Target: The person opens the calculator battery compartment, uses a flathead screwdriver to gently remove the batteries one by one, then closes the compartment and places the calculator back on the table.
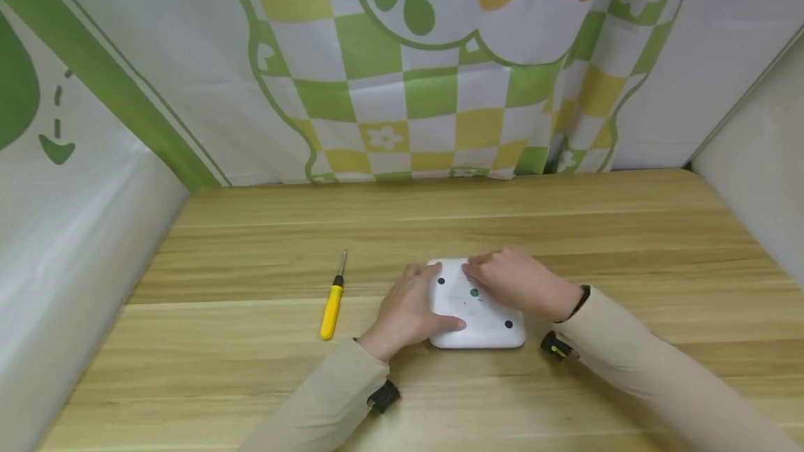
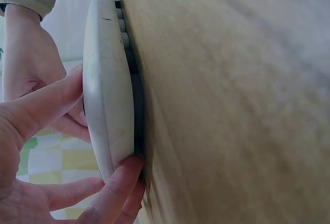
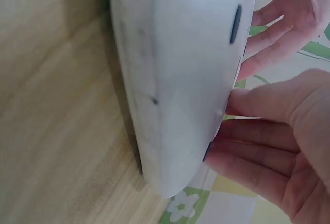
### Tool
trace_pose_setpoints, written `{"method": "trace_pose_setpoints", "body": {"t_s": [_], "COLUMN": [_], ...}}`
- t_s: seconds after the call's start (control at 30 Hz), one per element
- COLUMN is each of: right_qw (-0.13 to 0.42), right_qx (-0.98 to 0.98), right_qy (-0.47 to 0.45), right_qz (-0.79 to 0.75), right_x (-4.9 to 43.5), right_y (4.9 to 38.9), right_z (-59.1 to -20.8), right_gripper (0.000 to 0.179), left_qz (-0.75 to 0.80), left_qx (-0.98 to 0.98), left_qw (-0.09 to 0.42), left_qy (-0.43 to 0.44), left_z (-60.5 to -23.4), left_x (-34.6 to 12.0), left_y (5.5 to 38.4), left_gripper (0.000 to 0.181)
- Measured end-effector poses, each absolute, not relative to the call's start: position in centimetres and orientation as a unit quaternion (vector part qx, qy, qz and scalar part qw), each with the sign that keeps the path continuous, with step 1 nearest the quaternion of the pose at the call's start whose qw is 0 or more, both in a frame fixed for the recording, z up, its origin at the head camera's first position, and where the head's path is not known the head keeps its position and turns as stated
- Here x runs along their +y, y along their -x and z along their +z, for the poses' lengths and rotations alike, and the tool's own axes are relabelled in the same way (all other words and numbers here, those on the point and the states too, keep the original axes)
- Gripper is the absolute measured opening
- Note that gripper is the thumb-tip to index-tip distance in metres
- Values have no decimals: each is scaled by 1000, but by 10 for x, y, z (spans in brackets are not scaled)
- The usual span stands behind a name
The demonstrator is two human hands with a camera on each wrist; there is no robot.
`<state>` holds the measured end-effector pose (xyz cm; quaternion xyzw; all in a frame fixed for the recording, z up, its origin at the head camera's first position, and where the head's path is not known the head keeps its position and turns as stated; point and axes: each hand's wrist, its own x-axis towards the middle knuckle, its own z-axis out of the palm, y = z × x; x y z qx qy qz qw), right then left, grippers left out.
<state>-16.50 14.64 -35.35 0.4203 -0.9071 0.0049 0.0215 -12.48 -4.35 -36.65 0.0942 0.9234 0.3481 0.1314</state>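
A white plastic device that looks like a calculator (image 1: 461,335) lies face down, with grey keys (image 2: 121,26) towards the table. Dark round spots and a green one mark its upper side. My left hand (image 1: 407,307) grips its left edge, thumb on top and fingertips at the side and underneath. Over the far part of the upper side is my right hand (image 1: 518,279). In the right wrist view, this hand's thumb and fairly straight fingers (image 3: 252,175) touch the white surface. What lies under those fingertips is hidden.
To the left, a screwdriver (image 1: 331,309) with a yellow handle lies on the wooden table (image 1: 220,340), its tip pointing away. A green and yellow checked cloth (image 1: 433,103) hangs behind the table. White walls stand at both sides.
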Motion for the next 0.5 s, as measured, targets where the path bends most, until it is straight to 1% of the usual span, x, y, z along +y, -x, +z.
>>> {"method": "trace_pose_setpoints", "body": {"t_s": [0.2, 0.33, 0.5], "right_qw": [16, -2, 16], "right_qx": [-908, -917, -921], "right_qy": [-415, -375, -330], "right_qz": [49, 133, 206], "right_x": [150, 152, 152], "right_y": [168, 171, 174], "right_z": [-355, -356, -358], "right_gripper": [18, 20, 20], "left_qz": [345, 345, 345], "left_qx": [925, 925, 925], "left_qw": [131, 131, 131], "left_qy": [-91, -88, -89], "left_z": [-366, -365, -366], "left_x": [-44, -44, -43], "left_y": [125, 124, 123], "left_gripper": [90, 91, 91]}}
